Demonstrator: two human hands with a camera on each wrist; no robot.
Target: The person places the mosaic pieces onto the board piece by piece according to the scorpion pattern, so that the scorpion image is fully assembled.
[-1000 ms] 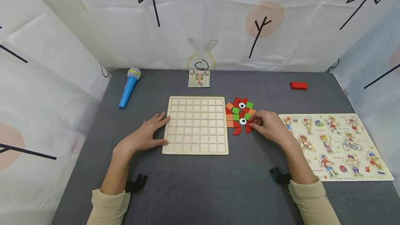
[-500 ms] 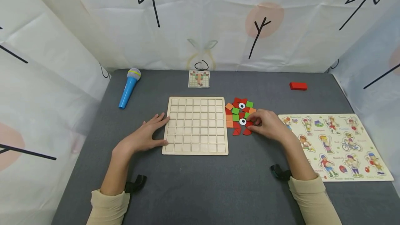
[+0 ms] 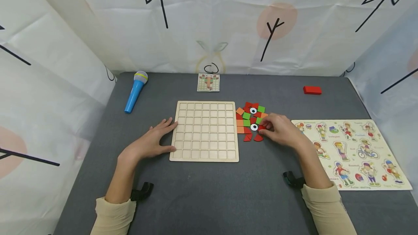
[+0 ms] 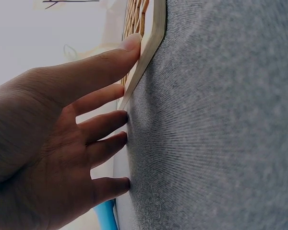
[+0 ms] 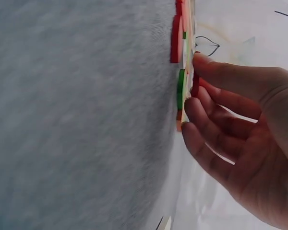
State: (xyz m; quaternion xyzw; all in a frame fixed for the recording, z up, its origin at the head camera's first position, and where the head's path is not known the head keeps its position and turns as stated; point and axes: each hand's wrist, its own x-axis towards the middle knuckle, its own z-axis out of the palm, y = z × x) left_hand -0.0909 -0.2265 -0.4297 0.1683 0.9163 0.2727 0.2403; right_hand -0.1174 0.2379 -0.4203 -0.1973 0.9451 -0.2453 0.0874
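Observation:
The wooden grid board (image 3: pixel 204 131) lies flat in the middle of the table. My left hand (image 3: pixel 151 139) is spread at its left side, thumb (image 4: pixel 130 44) and index fingertip touching the rim. To the right of the board lies a cluster of red, green and orange tiles (image 3: pixel 246 123) with two round eye pieces (image 3: pixel 254 127). Over the cluster's right edge, my right hand (image 3: pixel 281 130) pinches a small red tile (image 5: pixel 196 82) between thumb and fingers; the fingers partly hide it. A red quarter-round tile (image 3: pixel 258 138) lies just below those fingertips.
A small printed pattern card (image 3: pixel 208 82) lies behind the board. To its left is a blue toy microphone (image 3: pixel 135 91), and a red block (image 3: pixel 312 90) sits at the back right. A picture puzzle board (image 3: pixel 354 153) lies under and beside the right forearm.
The right fingertips have shifted slightly up and left with a red tile between them, and the red tile below them now shows as a quarter-round. The left hand stays at the board.

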